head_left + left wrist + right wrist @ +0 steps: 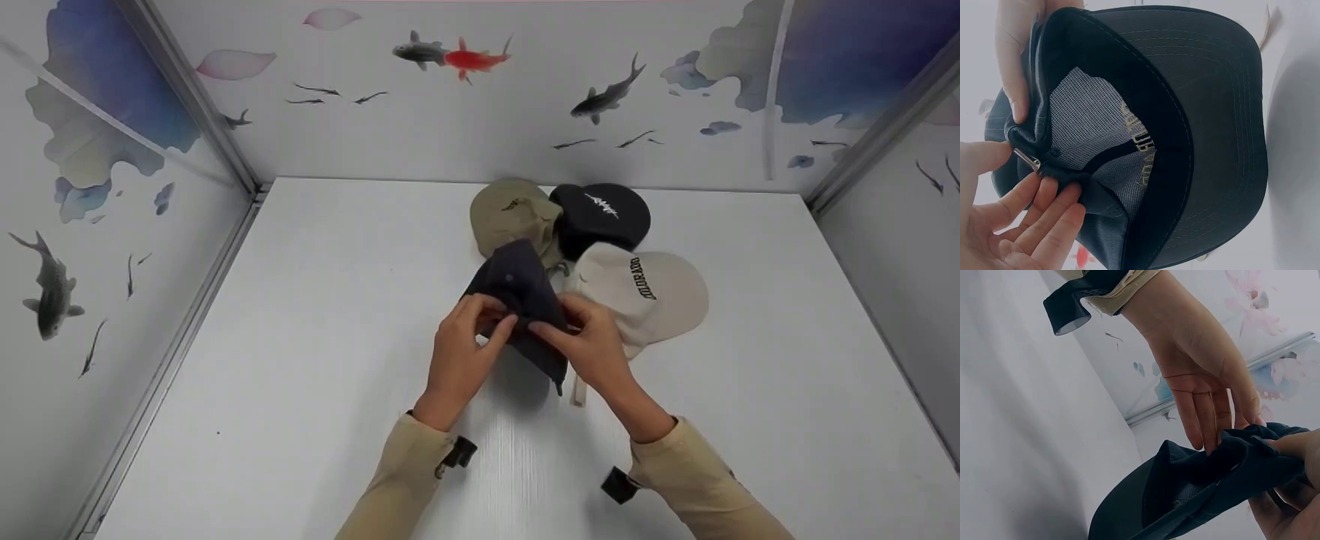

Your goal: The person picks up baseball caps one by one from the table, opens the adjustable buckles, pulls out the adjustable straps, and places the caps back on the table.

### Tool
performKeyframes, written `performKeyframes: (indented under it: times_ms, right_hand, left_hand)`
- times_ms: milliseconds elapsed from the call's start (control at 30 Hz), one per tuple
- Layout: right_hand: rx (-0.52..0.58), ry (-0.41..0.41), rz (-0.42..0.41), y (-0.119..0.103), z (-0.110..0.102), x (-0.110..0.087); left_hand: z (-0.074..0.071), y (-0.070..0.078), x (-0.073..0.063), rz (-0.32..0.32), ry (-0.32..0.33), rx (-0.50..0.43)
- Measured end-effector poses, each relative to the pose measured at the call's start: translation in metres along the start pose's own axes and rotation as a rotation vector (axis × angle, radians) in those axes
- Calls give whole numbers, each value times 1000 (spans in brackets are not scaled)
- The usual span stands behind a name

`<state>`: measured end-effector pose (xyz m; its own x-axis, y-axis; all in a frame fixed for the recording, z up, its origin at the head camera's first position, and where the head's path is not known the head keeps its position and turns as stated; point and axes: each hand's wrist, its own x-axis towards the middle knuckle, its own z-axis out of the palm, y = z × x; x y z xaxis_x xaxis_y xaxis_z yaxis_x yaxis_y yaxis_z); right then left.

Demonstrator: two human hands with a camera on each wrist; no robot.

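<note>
A dark navy baseball cap [517, 281] is held up above the table between both hands. In the left wrist view its hollow underside and brim [1219, 129] show, with white mesh lining inside. My left hand [463, 349] pinches the back strap at a small metal buckle [1027, 160], thumb on one side and fingertips on the other. My right hand [596, 345] grips the cap's back edge close by, its thumb [1019, 104] pressed along the fabric. From the right wrist view, the left hand [1213, 377] reaches down to the cap across from the right hand [1294, 512].
Behind the held cap lie an olive cap [510, 214], a black cap [611, 217] with white lettering and a cream cap [667, 296] marked with dark letters, its strap [579, 391] trailing forward. White table [300, 337] spreads around them, bounded by fish-patterned walls [480, 135].
</note>
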<state>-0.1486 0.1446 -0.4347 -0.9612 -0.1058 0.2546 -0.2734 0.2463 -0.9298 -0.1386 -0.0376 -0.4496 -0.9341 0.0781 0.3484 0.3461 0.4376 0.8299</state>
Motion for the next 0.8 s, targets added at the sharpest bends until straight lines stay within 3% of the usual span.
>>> performKeyframes:
  times_ms: [467,800]
  right_hand:
    - [18,-2,-30,2,-1,-1]
    - [24,11,5,1,0,-4]
  left_hand:
    - [1,-1,1,0,1,-44]
    - [3,-2,1,-9,-4,-117]
